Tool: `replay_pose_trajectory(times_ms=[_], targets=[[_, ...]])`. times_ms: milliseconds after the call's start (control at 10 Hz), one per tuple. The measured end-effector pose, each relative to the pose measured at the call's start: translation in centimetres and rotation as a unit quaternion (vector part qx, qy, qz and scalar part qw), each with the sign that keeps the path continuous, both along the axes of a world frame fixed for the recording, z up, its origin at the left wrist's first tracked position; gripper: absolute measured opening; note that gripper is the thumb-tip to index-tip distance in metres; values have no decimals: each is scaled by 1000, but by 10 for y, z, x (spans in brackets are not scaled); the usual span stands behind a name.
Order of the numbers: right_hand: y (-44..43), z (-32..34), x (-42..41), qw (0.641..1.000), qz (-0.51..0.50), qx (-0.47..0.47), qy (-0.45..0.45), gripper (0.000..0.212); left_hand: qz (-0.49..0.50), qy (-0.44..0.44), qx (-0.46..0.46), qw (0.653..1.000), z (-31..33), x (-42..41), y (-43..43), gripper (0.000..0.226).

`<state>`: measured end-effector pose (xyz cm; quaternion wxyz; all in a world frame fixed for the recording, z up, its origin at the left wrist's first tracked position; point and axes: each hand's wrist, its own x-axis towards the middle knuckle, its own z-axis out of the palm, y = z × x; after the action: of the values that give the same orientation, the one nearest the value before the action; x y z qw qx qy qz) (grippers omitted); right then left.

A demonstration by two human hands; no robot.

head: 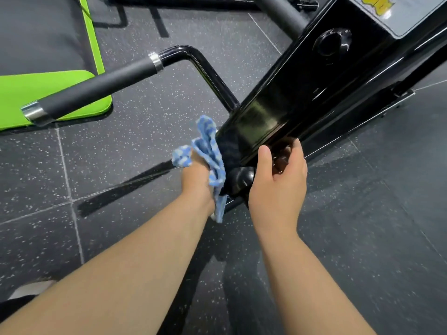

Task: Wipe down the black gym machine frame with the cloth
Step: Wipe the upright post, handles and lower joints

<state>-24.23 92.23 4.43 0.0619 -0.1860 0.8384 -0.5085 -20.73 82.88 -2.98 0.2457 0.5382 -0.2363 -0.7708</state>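
Cloth in left hand — against frame

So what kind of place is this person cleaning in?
Most likely a gym. A glossy black machine frame with a padded-grip handle stands on speckled rubber floor tiles, and a bright green pad shows at the left. The left hand holds a blue cloth against the frame.

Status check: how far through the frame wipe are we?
Done: hard to say; the broad face of the black frame beam looks glossy. In hand: the left hand presses the blue checked cloth against the beam's lower left side while the right hand grips its right edge. Left, probably: the bent handle tube and the upper stretch around the round knob, which the cloth isn't near.
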Motion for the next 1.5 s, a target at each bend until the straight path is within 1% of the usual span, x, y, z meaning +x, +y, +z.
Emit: replay_pose_trajectory(times_ms=[100,200,300,400,500,600,700,800,900,1000,1100,1200,1300,1400,1500], targets=[[-3,-1,2,1000,-13,-5,24,55,-42,39,13,998,3,1,-5,41],[-5,-4,4,998,-29,-12,53,51,-20,109,63,992,-10,0,-10,35],[-8,-6,6,998,-32,-15,59,50,-108,78,44,990,-13,6,-7,47],[-10,-7,5,997,-40,-19,70,47,-144,156,166,963,-6,18,-1,68],[-14,-8,5,996,-56,-14,75,47,-72,174,167,968,-6,12,1,43],[-12,-9,4,996,-53,-11,75,46,1,105,121,987,-23,-2,12,30],[-6,-7,1,998,-33,-8,45,49,-22,119,96,988,-24,6,10,40],[-6,-3,2,999,-24,-22,23,51,-11,132,111,985,-5,7,1,41],[-2,0,0,999,-13,-34,-15,50,18,58,87,994,9,-1,2,35],[10,5,-4,994,-20,-71,-81,36,19,-166,-99,981,12,12,7,19],[20,14,-11,976,-105,-96,-164,13,-18,-240,-331,912,49,22,25,18],[22,28,-24,915,-30,-55,-398,41,-107,-92,-351,926,94,14,42,17],[34,48,-36,781,126,-135,-596,39,-242,128,-232,933,129,12,38,31],[49,57,-56,797,105,-163,-572,11,-315,141,-254,903,144,18,26,26],[54,46,-96,851,-2,-163,-498,20,-262,-93,-461,843,128,15,15,12]])
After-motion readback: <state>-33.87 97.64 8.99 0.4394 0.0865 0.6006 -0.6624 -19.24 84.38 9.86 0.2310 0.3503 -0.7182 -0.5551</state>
